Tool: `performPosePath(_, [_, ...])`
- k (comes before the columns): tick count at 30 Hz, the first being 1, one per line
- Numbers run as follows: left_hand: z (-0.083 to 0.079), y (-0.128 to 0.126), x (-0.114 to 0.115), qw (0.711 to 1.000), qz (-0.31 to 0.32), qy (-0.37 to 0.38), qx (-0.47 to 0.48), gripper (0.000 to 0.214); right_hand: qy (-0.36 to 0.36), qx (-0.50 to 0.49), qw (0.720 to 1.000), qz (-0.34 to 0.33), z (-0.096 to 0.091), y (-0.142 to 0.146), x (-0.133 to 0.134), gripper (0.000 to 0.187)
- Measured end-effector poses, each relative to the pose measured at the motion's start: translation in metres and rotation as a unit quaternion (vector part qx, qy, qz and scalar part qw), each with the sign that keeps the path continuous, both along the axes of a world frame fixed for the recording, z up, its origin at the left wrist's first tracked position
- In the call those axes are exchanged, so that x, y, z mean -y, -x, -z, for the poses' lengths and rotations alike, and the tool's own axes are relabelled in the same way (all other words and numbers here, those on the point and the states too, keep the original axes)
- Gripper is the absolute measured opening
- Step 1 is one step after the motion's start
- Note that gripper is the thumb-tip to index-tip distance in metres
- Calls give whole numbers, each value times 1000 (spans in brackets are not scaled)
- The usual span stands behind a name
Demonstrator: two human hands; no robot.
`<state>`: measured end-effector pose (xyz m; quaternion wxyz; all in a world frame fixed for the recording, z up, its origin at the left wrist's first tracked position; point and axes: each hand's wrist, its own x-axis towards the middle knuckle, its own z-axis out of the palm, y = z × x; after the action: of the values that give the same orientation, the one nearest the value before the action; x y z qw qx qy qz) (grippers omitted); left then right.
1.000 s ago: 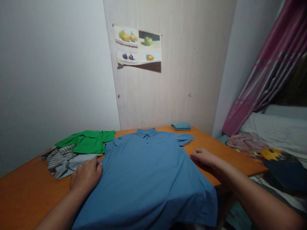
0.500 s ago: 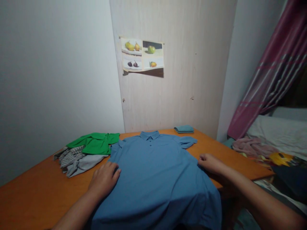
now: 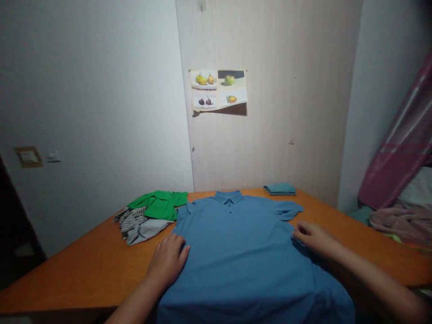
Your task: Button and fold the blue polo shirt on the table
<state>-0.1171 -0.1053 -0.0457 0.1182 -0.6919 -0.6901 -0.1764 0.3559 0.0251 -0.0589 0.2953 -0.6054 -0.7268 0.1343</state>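
Note:
A blue polo shirt lies spread front up on the orange table, its collar at the far side and its lower part hanging over the near edge. My left hand rests on the shirt's left side edge, fingers lying on the cloth and thumb apart. At the opposite side edge, below the sleeve, my right hand pinches the fabric between thumb and fingers. The shirt's left sleeve is bunched near its shoulder, while the right one points outward.
Left of the shirt is a loose pile with a green garment, a striped cloth and a grey cloth. A folded teal cloth lies at the back right of the table. A pink curtain hangs at right.
The view has turned left, so everything sits further right and wall switches have come into sight. Diagonal creases across the shirt's middle look flatter. Both hands remain at the shirt's sides.

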Motion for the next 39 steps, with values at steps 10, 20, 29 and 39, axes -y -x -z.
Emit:
performPosePath(10, [-2,-3,4,1000,-8,6,20,25,-24,-32,987,-153,-23,105,-34,11])
performPosePath(20, [-4,-6,8,999,-11,-3,47,21,24,53,986,-159,-21,161,-101,62])
performPosePath(29, [-2,-7,9,997,-17,-2,79,18,-26,206,969,-137,34,156,-139,71])
performPosePath(39, [-5,-7,9,995,-6,-2,97,17,-40,215,966,-139,33,156,-136,71])
